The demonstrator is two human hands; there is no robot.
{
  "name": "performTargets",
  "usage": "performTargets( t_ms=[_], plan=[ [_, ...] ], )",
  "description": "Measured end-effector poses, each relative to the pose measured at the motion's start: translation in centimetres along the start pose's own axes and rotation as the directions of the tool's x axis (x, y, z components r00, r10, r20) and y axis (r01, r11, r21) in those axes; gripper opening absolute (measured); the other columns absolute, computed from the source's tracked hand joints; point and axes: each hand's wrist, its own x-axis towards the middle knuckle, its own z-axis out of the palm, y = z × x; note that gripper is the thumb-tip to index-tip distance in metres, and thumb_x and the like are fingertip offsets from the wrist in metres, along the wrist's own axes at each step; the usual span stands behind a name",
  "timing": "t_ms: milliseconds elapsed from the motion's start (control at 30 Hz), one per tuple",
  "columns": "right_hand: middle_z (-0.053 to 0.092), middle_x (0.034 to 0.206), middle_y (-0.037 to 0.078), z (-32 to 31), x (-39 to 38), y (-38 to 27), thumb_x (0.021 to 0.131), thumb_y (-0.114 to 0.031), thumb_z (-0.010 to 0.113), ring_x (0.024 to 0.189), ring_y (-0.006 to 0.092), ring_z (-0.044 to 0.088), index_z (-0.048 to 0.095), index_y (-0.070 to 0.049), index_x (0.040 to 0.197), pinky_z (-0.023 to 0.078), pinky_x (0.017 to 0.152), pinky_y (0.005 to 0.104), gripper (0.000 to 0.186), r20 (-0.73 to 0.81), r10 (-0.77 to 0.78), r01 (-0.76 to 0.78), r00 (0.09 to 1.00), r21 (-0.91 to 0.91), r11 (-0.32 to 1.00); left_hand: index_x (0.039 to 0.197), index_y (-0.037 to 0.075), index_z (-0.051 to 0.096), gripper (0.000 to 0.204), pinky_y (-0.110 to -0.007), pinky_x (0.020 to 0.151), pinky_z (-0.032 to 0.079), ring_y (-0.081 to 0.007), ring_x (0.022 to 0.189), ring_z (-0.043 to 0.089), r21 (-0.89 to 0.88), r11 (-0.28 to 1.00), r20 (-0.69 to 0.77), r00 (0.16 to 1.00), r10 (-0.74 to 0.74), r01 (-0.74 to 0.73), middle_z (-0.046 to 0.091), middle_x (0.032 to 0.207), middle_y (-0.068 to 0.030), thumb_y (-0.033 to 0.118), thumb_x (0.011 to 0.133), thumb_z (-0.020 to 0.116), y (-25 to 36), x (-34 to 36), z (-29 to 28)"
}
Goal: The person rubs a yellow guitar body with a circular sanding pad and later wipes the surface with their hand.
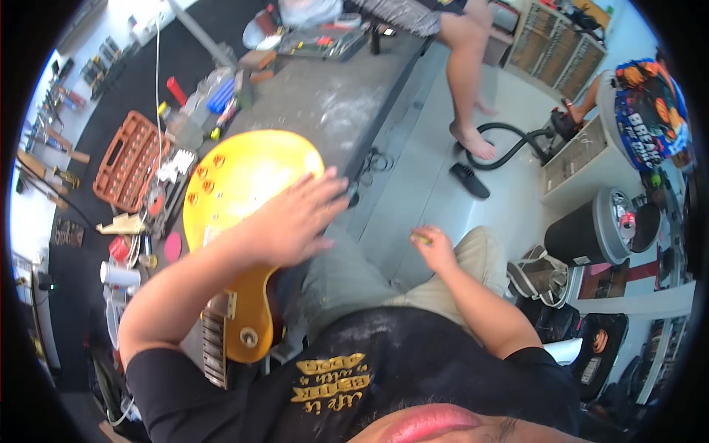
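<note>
A golden-yellow electric guitar (251, 159) lies face up on the workbench, its neck running back toward me on the left. Several amber knobs (208, 186) sit on the body's far left side. My left hand (295, 221) is open, fingers spread, over the right side of the body and its edge. Whether the palm touches the surface I cannot tell. Out over my lap, my right hand (437, 253) pinches a small yellow-green object (422, 239), too small and blurred to name.
The grey workbench (295, 88) has white dusty marks. On its left lie an orange socket case (131, 159), a white cup (118, 275) and assorted tools. Another person's bare leg (464, 81) is beyond the bench. A vacuum hose (509, 159), black shoe (469, 181) and bin (580, 232) stand right.
</note>
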Motion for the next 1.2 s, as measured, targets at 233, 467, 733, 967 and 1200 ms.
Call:
performTargets(
  t_ms=[233,467,733,967,1200],
  plan=[
    [0.078,0.13,0.018,0.9,0.3,0.8,0.101,-0.035,0.082,0.125,0.0379,0.072,0.084,-0.01,0.128,0.057,0.109,0.0456,0.037,0.068,-0.045,0.047,0.997,-0.032,0.998,0.15,0.005,0.067,0.077,-0.061,0.135,0.031,-0.0462,0.164,0.039,-0.005,0.986,0.043,0.985,0.169,-0.169,0.052,0.167,-0.0239,0.038,0.084,0.087,1.0,-1.2,-0.9],
    [0.079,0.127,0.015,0.9,0.5,-0.2,0.101,-0.036,0.081,0.123,0.034,0.073,0.085,-0.01,0.127,0.057,0.108,0.0434,0.037,0.099,0.022,-0.025,0.995,0.03,0.999,0.116,0.003,0.071,0.038,-0.061,0.13,0.037,-0.0484,0.143,0.057,-0.002,0.962,-0.284,0.922,-0.261,0.272,0.068,0.137,-0.0236,0.025,0.085,0.071,-6.0,5.7,3.7],
    [0.079,0.124,0.015,0.3,-0.2,-0.6,0.101,-0.036,0.081,0.12,0.0336,0.073,0.085,-0.009,0.125,0.057,0.106,0.0427,0.036,0.016,0.043,-0.044,0.999,0.106,0.993,0.093,0.002,0.065,0.02,-0.055,0.103,0.047,-0.0427,0.108,0.063,-0.084,0.949,-0.17,0.934,-0.314,0.304,0.067,0.101,-0.0206,0.022,0.092,0.064,-9.1,6.0,3.0],
    [0.079,0.122,0.015,0.1,0.0,0.3,0.101,-0.036,0.082,0.117,0.0336,0.074,0.085,-0.009,0.126,0.058,0.104,0.0421,0.037,0.017,0.065,-0.067,0.998,0.118,0.991,0.099,0.001,0.065,0.027,-0.057,0.104,0.046,-0.0456,0.11,0.061,-0.036,0.997,-0.168,0.983,-0.076,0.071,0.063,0.107,-0.0223,0.027,0.096,0.069,-7.5,5.1,1.8],
    [0.079,0.12,0.016,0.5,0.2,0.4,0.1,-0.04,0.082,0.115,0.0353,0.074,0.087,-0.011,0.124,0.059,0.102,0.0435,0.039,0.006,0.065,-0.066,0.998,0.101,0.993,0.104,0.002,0.064,0.029,-0.061,0.129,0.035,-0.0474,0.118,0.06,-0.026,0.999,-0.051,0.998,-0.044,0.042,0.062,0.112,-0.0228,0.029,0.096,0.07,-5.4,4.5,0.7]
  ],
)
